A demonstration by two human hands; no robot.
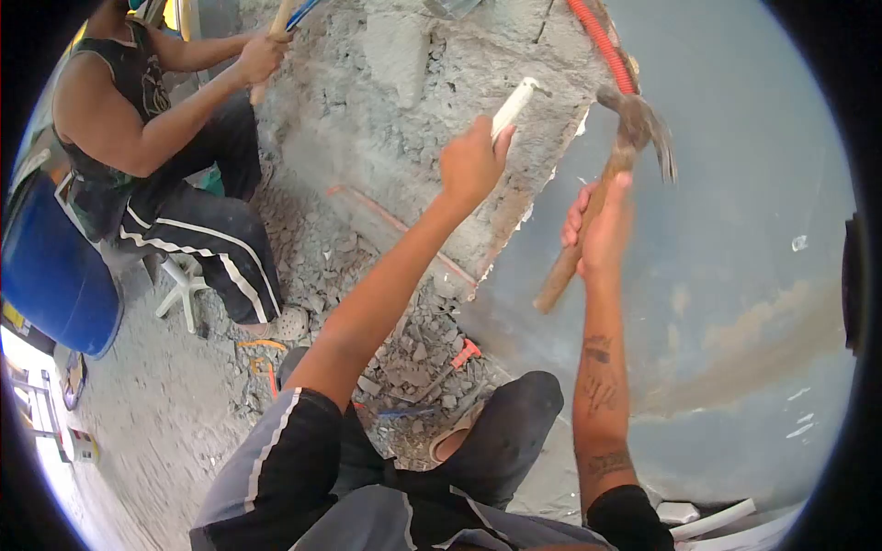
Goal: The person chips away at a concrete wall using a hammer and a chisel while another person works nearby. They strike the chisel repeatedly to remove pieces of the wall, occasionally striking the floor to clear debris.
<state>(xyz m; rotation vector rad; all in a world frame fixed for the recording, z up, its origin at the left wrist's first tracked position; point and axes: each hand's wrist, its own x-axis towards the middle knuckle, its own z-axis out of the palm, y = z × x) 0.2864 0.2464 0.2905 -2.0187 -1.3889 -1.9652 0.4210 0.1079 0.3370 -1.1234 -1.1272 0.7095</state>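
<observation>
My left hand (473,165) is closed around a white-handled tool (516,106), whose short metal tip is by the rough, broken concrete wall (395,119). To its right, my right hand (602,225) grips the wooden handle of a claw hammer (634,129). The hammer is raised, its head up and its claw turned to the right, in front of the smooth grey wall (735,230). Hammer and white-handled tool are apart.
At the upper left a seated co-worker (147,119) holds a wooden-handled tool (274,55). A blue barrel (55,262) stands at the left. Rubble (413,363) with a red-handled tool (467,353) lies below. A red corrugated pipe (599,41) runs down the wall.
</observation>
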